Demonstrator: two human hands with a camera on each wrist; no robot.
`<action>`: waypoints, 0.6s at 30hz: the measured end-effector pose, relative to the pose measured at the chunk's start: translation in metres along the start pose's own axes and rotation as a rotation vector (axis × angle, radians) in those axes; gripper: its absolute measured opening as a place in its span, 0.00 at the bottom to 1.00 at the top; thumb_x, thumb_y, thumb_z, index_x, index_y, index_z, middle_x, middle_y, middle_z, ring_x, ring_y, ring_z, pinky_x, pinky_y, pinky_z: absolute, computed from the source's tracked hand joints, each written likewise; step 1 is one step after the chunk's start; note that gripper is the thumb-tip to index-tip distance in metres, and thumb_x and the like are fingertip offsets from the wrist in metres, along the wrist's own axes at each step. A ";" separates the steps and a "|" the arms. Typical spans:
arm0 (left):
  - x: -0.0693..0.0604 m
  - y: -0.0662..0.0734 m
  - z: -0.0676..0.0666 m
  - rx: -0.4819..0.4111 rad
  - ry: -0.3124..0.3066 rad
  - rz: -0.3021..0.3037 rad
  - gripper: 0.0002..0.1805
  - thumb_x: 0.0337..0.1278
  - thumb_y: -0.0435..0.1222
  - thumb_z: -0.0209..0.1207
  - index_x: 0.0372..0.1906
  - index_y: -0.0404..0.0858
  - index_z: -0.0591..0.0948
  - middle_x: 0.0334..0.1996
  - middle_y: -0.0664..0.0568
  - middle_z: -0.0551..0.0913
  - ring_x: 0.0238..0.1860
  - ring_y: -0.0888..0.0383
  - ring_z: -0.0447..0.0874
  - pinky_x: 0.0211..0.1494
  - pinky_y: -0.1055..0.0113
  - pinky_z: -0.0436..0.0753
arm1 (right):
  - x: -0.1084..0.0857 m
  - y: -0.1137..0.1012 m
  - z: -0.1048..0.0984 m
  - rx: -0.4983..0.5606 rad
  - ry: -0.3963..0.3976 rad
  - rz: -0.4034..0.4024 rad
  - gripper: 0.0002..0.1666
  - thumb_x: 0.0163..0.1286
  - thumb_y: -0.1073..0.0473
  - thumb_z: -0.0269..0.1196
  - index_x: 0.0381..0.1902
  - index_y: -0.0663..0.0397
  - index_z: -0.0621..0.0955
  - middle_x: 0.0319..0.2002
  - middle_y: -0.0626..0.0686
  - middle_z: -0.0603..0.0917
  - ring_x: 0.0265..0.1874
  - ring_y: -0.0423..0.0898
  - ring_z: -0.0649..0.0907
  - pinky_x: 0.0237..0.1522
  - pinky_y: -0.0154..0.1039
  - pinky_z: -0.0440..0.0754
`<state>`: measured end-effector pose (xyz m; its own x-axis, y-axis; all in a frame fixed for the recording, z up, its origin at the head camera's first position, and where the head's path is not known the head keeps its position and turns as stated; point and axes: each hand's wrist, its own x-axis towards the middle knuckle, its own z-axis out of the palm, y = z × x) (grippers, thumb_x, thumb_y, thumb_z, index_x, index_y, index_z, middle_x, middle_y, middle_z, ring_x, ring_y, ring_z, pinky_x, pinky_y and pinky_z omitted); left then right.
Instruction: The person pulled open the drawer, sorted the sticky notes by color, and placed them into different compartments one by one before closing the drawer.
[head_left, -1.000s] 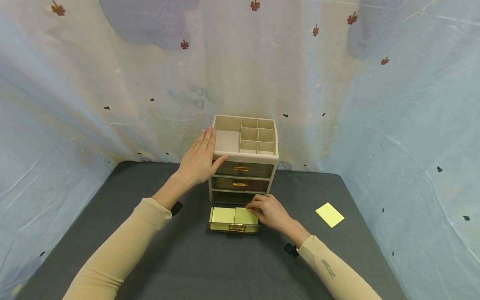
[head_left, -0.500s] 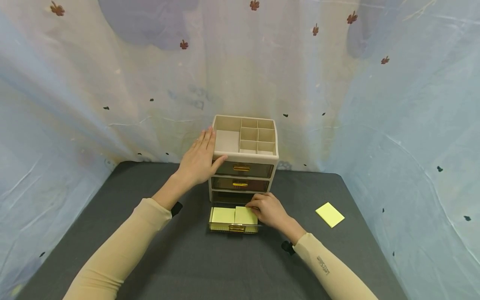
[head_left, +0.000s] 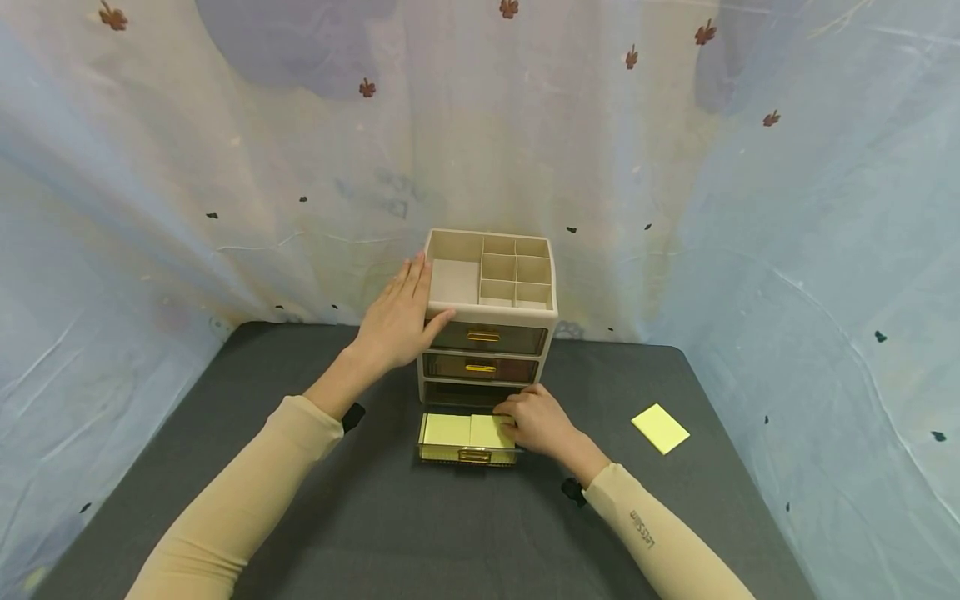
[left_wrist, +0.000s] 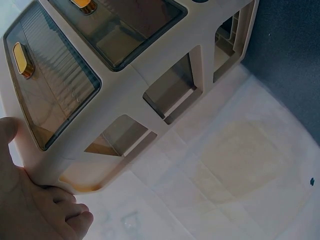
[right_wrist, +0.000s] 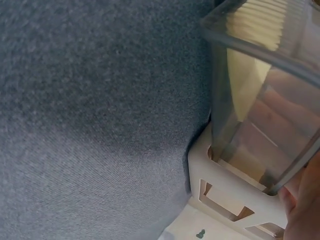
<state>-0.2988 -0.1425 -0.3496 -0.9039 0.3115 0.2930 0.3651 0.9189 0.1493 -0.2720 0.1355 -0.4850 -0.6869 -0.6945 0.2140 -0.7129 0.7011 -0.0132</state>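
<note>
A cream desktop organizer [head_left: 491, 314] stands at the back of the table. My left hand [head_left: 397, 321] rests along its left side, fingers straight, thumb at the front edge. The clear bottom drawer [head_left: 474, 456] is pulled out in front, with a yellow sticky note pad [head_left: 447, 430] on its left and another sticky note pad [head_left: 489, 430] on its right. My right hand [head_left: 543, 425] holds the right pad by its right side, with bent fingers inside the drawer. Through the drawer's side wall, the right wrist view shows these fingers [right_wrist: 280, 117] against the pad; the thumb is hidden.
A loose yellow sticky note pad [head_left: 661, 429] lies on the dark table [head_left: 480, 533] at the right. The upper drawer [head_left: 517, 340] and middle drawer [head_left: 517, 369] are shut. A patterned curtain [head_left: 480, 150] hangs behind and around the table.
The right pad's raised back edge has come down level with the left pad. My right hand has shifted slightly, its fingers lower in the drawer. The left hand stays put.
</note>
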 end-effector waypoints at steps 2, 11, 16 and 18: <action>0.000 0.000 0.000 -0.001 0.001 0.000 0.50 0.79 0.64 0.38 0.84 0.31 0.40 0.84 0.41 0.32 0.84 0.44 0.32 0.84 0.47 0.48 | 0.000 0.000 0.000 -0.009 -0.022 0.006 0.12 0.69 0.55 0.73 0.49 0.46 0.91 0.45 0.47 0.92 0.42 0.46 0.88 0.63 0.53 0.75; -0.001 0.002 -0.002 0.003 -0.002 -0.002 0.50 0.79 0.63 0.39 0.83 0.30 0.41 0.84 0.40 0.32 0.84 0.43 0.31 0.83 0.46 0.49 | -0.001 -0.003 -0.004 -0.059 -0.029 -0.012 0.10 0.70 0.53 0.72 0.48 0.44 0.91 0.40 0.45 0.92 0.36 0.45 0.87 0.62 0.52 0.75; -0.001 0.002 -0.002 0.004 -0.001 -0.001 0.50 0.79 0.63 0.39 0.83 0.30 0.41 0.84 0.40 0.32 0.84 0.44 0.31 0.83 0.46 0.49 | -0.002 -0.004 -0.007 -0.054 -0.009 -0.032 0.09 0.71 0.52 0.71 0.46 0.45 0.91 0.36 0.45 0.92 0.34 0.45 0.86 0.62 0.53 0.77; -0.001 0.001 -0.001 0.005 0.000 0.001 0.50 0.79 0.63 0.39 0.83 0.30 0.41 0.84 0.40 0.32 0.84 0.43 0.32 0.83 0.46 0.50 | -0.002 -0.004 -0.008 -0.050 0.001 -0.045 0.09 0.72 0.53 0.70 0.47 0.46 0.91 0.37 0.46 0.92 0.34 0.45 0.87 0.62 0.53 0.77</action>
<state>-0.2970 -0.1418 -0.3483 -0.9036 0.3122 0.2932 0.3647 0.9198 0.1447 -0.2661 0.1355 -0.4776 -0.6542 -0.7255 0.2139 -0.7352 0.6763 0.0454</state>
